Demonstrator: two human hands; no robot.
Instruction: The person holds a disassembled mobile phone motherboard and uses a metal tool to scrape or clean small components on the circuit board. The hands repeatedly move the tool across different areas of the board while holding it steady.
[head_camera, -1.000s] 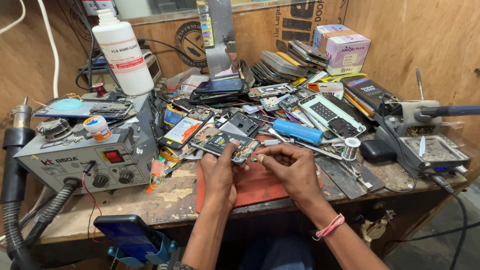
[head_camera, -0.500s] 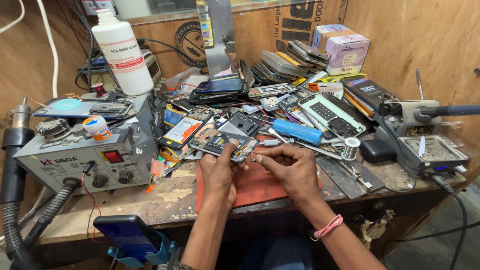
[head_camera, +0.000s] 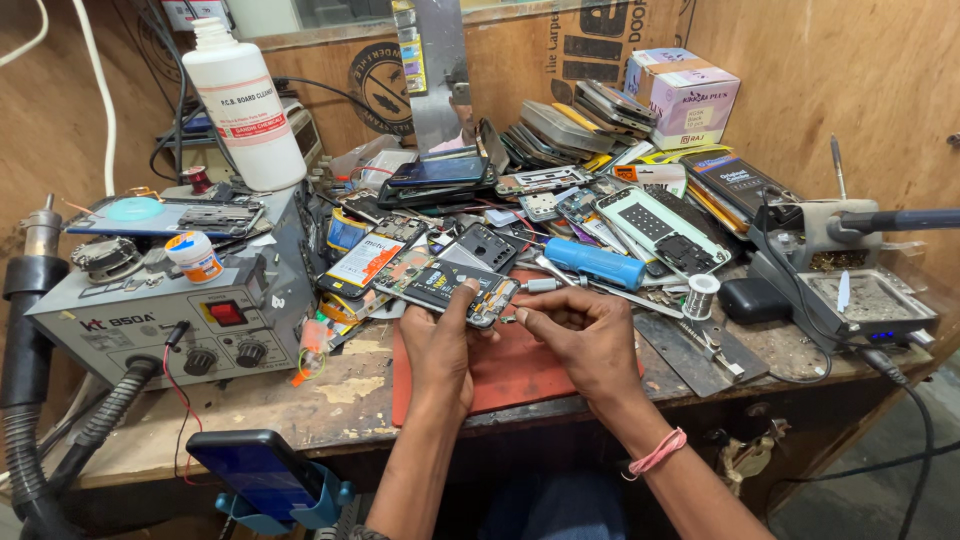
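Blue phone (head_camera: 258, 470): seen at the lower left of the frame, propped in a light-blue stand at the bench's near edge.
Pink wristband (head_camera: 657, 452): worn on the right wrist, low and right of centre.
Left hand (head_camera: 440, 345): placed at the centre of the frame, over the red mat; its fingers are closed on the near edge of the opened phone, with the thumb laid up across the phone's face.
Right hand (head_camera: 585, 335): set just right of the left hand; its fingertips are pinched together at the phone's right end, where something small and thin is gripped, though what it is cannot be told.
Opened phone (head_camera: 448, 285): held just above centre, lying lengthways and tilted, its circuit board and inner parts exposed.
Red mat (head_camera: 520, 370): laid flat on the wooden bench (head_camera: 350, 385), partly covered by both hands.
Grey hot-air station (head_camera: 170, 310): stood at the left of the frame, with a red switch, two knobs and a black hose.
Solder spool (head_camera: 701, 296): stood right of centre, near the right hand.
Blue-handled tool (head_camera: 595, 263): laid just beyond the hands, among loose phone parts.
White bottle (head_camera: 243, 108): stood at the upper left, behind the station.
Cardboard box (head_camera: 683, 95): placed at the upper right, beside a stack of phones.
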